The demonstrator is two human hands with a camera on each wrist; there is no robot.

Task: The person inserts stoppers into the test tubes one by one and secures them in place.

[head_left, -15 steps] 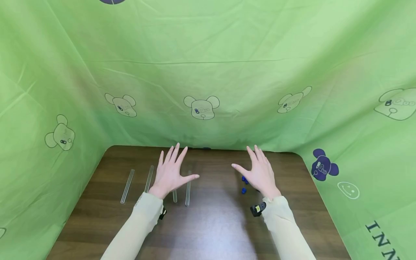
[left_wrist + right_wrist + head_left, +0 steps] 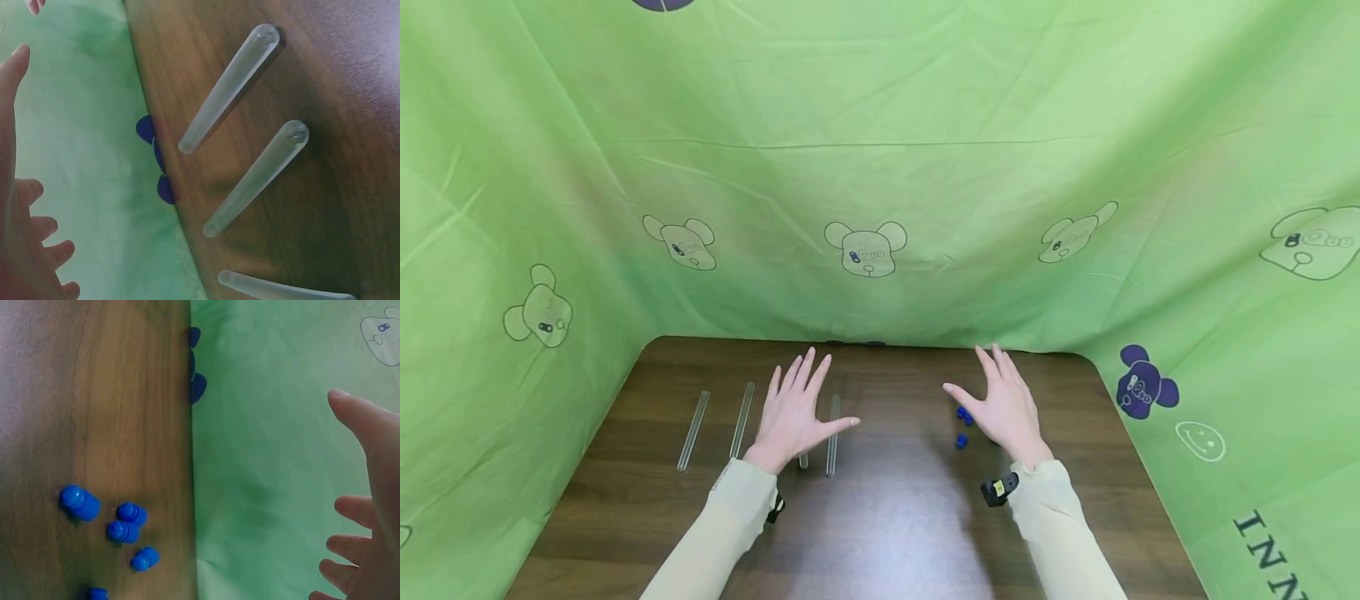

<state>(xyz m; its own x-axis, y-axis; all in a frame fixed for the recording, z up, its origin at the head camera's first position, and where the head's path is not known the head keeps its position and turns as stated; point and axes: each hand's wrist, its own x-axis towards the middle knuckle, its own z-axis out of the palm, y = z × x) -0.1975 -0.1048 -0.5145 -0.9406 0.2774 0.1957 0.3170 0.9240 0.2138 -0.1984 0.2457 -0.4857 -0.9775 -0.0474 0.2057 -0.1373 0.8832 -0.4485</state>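
From afar I see the left hand (image 2: 790, 422) spread and empty above clear tubes (image 2: 227, 90) toward the far left corner of the table (image 2: 880, 475), and the right hand (image 2: 1011, 415), likewise splayed and empty, near blue stoppers (image 2: 81, 504) toward its far right corner.

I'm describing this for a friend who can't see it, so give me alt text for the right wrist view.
Five small blue stoppers, one cut off by the bottom edge, lie on a wood-grained table. At the picture's right, apart from them, the person's right hand, its grip empty, shows before a green printed cloth.
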